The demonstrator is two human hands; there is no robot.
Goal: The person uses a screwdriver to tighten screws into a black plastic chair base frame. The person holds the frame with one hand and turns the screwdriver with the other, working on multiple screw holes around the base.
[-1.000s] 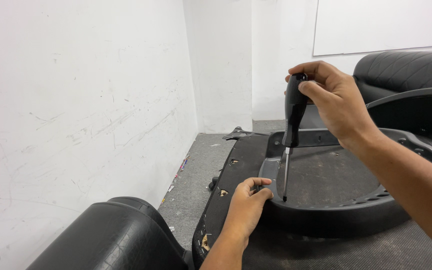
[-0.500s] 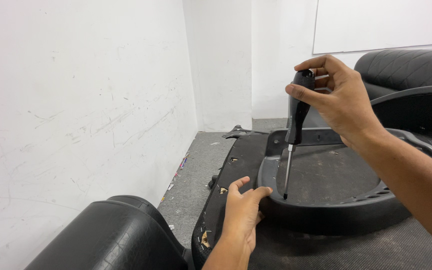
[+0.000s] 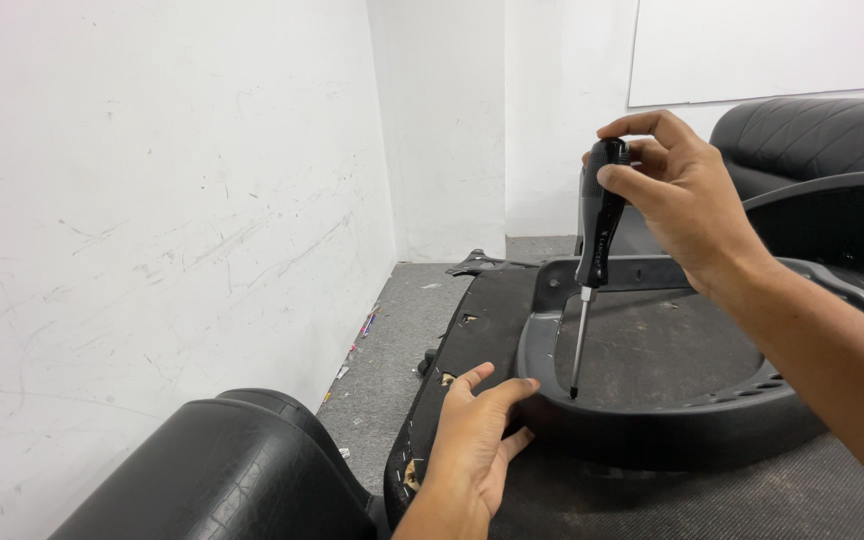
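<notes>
i have the screwdriver (image 3: pixel 593 270) upright over the black plastic seat frame (image 3: pixel 712 420), its long axis near vertical, leaning only a little. the black handle is at the top and the thin metal shaft points down, with the tip right at the inner edge of the frame's rim, low on the near left side. i cannot tell whether the tip is seated in a screw head or only resting against the plastic.

my right hand (image 3: pixel 687 210) is closed around the top of the handle, fingers curled over it and thumb along the side. my left hand (image 3: pixel 472 440) lies flat and open against the outside of the rim, fingers spread, gripping nothing, just bracing the frame.

i judge the step in hand to be setting the tip at a fastening point on the rim. the next move would call for steady downward pressure along the shaft and a straight twist, while the left hand keeps the frame from sliding.

the frame lies on a dark fabric-covered seat base (image 3: pixel 492 330) on the grey floor (image 3: pixel 392 340). 1 black padded cushion (image 3: pixel 222 480) sits near left, 1 more black seat (image 3: pixel 812 135) stands behind, and white walls (image 3: pixel 152 200) close the corner.
</notes>
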